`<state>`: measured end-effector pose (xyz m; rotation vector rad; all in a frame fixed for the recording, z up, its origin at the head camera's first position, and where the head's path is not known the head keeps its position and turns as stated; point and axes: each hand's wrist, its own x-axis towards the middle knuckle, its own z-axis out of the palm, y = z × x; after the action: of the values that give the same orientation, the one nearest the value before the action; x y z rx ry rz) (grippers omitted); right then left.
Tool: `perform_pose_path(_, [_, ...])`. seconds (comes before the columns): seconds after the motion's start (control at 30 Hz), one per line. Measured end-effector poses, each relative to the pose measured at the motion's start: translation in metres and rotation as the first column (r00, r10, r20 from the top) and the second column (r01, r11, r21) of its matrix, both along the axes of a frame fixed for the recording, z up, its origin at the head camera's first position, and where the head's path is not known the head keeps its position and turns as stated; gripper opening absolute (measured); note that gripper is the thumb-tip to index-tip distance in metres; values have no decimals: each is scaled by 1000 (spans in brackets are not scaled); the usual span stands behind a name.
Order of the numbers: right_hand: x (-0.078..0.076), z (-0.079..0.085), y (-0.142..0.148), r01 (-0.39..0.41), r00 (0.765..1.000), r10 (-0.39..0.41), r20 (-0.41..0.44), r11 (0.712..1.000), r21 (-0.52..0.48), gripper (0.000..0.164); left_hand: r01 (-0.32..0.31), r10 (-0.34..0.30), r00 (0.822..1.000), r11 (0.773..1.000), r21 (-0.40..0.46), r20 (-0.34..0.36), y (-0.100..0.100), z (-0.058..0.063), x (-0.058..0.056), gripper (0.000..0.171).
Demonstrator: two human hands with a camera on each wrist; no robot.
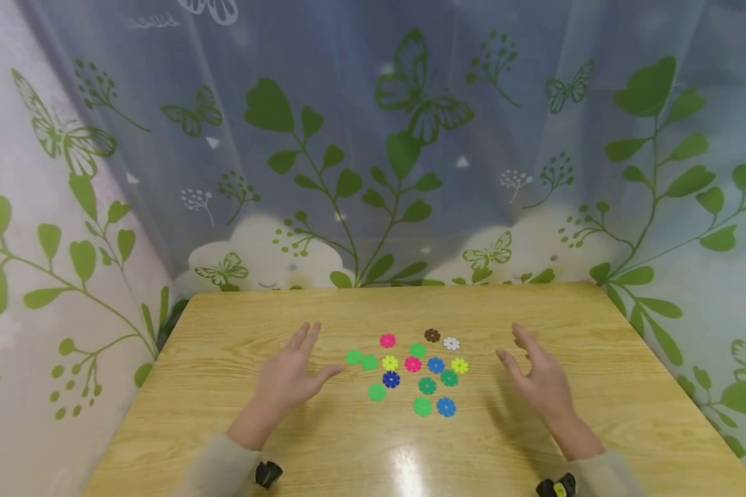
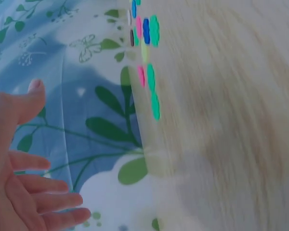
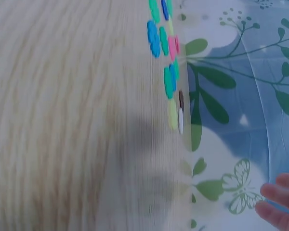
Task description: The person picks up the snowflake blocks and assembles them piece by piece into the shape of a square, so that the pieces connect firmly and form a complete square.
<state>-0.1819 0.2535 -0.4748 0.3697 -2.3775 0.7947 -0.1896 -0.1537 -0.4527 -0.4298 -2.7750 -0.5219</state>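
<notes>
We count two pink discs [image 1: 387,340], a brown disc [image 1: 432,335], a white disc [image 1: 451,344], two yellow discs [image 1: 460,366], five bright green discs [image 1: 377,392], two deeper green discs [image 1: 427,385], two mid-blue discs [image 1: 446,407] and a navy disc [image 1: 391,379]. We see honey-toned wood grain streaking the desk [image 1: 211,352], and green butterflies, leafy green stems and white clouds patterning the blue-grey curtain [image 1: 348,90]. The sleeves [image 1: 224,471] look pale beige to us.
</notes>
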Motion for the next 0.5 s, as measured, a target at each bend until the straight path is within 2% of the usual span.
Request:
perform_pose_path(0.07, [0,-1,-4,-29,999,29,21,999,-37,47,12,-11,1000,998,57,-12,6,-3,0,81])
perform_pose_path(0.17, [1,-2,-12,-64,988,76,132,994,-87,38,27,-28,1000,990,141,6,12,-7,0,70])
perform_pose_path(0.23, [2,-4,-17,-73,964,97,246,992,-104,36,34,-46,997,980,194,60,16,-9,-1,64])
perform_pose_path(0.33, [2,-8,-25,-96,908,128,399,990,-99,39,35,-83,982,963,268,171,22,-13,-3,56])
perform_pose_path(0.4, [2,-10,-29,-120,880,149,452,988,-94,40,44,-119,966,951,307,229,27,-16,-4,51])
perform_pose_path(0.5, [2,-13,-37,-164,858,196,475,980,-110,39,70,-176,944,933,353,280,33,-22,-6,45])
